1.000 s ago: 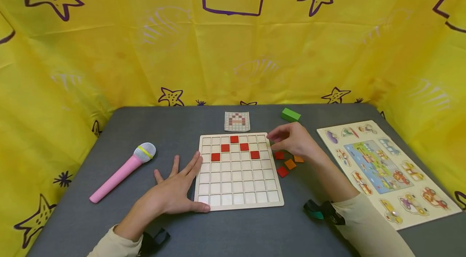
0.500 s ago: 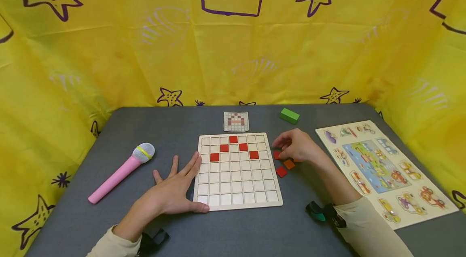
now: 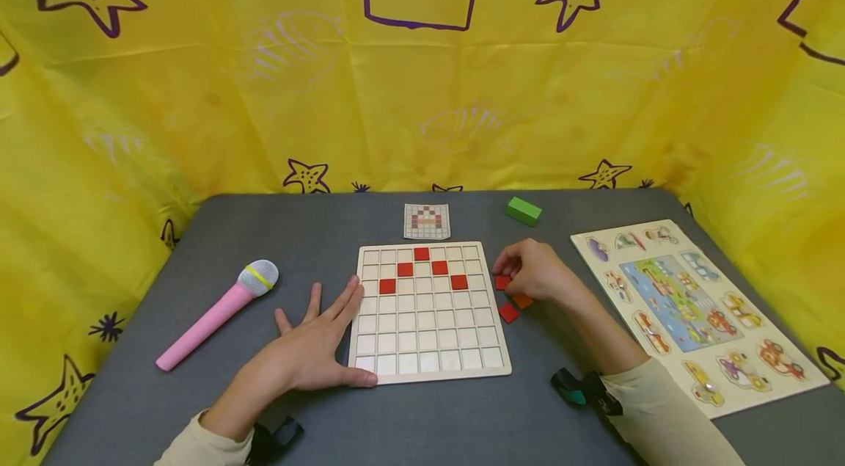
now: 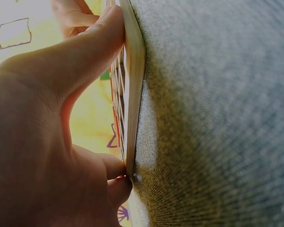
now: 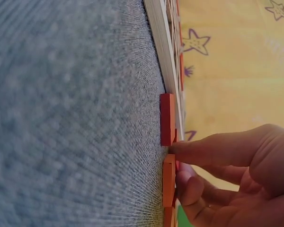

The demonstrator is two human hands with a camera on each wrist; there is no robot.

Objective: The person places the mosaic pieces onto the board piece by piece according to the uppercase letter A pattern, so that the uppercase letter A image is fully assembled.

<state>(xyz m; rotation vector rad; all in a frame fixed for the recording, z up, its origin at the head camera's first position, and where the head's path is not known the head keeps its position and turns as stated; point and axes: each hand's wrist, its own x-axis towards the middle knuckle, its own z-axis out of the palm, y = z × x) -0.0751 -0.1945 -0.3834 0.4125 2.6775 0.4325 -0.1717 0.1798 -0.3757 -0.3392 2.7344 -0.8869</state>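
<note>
A pale wooden grid board (image 3: 428,319) lies on the grey table, with several red tiles (image 3: 439,268) in the cells of its upper rows. My left hand (image 3: 313,348) lies with spread, straight fingers along its left side. The left thumb (image 4: 92,47) rests on the near corner; fingertips touch the left edge. Right of the board, my right hand (image 3: 538,271) has thumb and index finger at opposite sides of a loose red tile (image 3: 502,282), which still lies at table level. Beside it are an orange tile (image 3: 523,301), partly hidden by the hand, and another red tile (image 3: 508,313).
Behind the board lies a small pattern card (image 3: 426,221). A green block (image 3: 524,211) sits at the back right. A pink toy microphone (image 3: 218,315) is on the left, a picture puzzle board (image 3: 700,315) on the right. Yellow cloth (image 3: 396,99) hangs around the table.
My right hand has drawn back from the board's upper right corner, moved right and down to the loose tiles, and closed in on a red one. The left hand has stayed in place.
</note>
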